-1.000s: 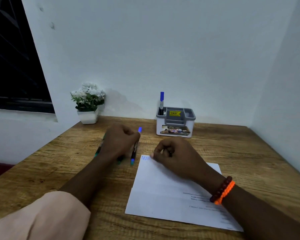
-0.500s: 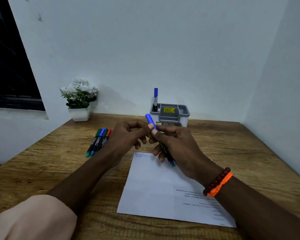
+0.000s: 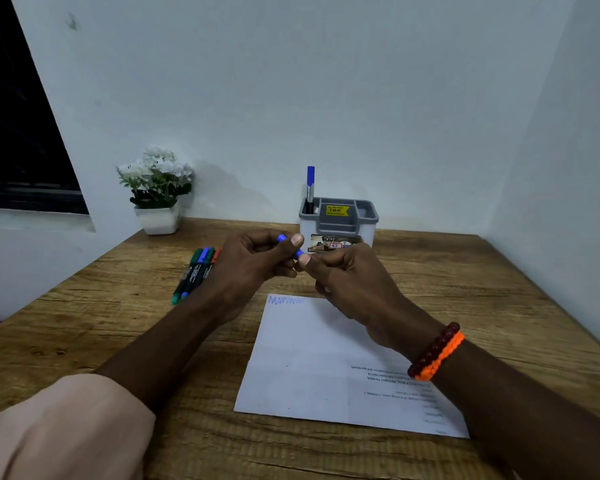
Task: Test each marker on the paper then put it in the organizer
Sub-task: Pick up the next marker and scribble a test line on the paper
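Both hands meet above the far edge of the white paper (image 3: pixel 312 358), which carries a blue scribble at its top left corner. My left hand (image 3: pixel 253 261) pinches the blue cap (image 3: pixel 282 238) of a marker. My right hand (image 3: pixel 347 282) grips that marker's body, almost all of it hidden in the fingers. A grey and white organizer (image 3: pixel 338 220) stands at the back by the wall with one blue-capped marker (image 3: pixel 310 183) upright in its left slot. Several more markers (image 3: pixel 196 271) lie side by side on the desk, left of my left hand.
A small white pot of white flowers (image 3: pixel 156 192) sits at the back left corner of the wooden desk (image 3: pixel 482 289). Walls close the desk at the back and on the right. A dark window is at the left.
My left hand lifted a blue marker off the desk and brought it to my right hand, which left the paper. Both hands now hold it, closer together at the cap.
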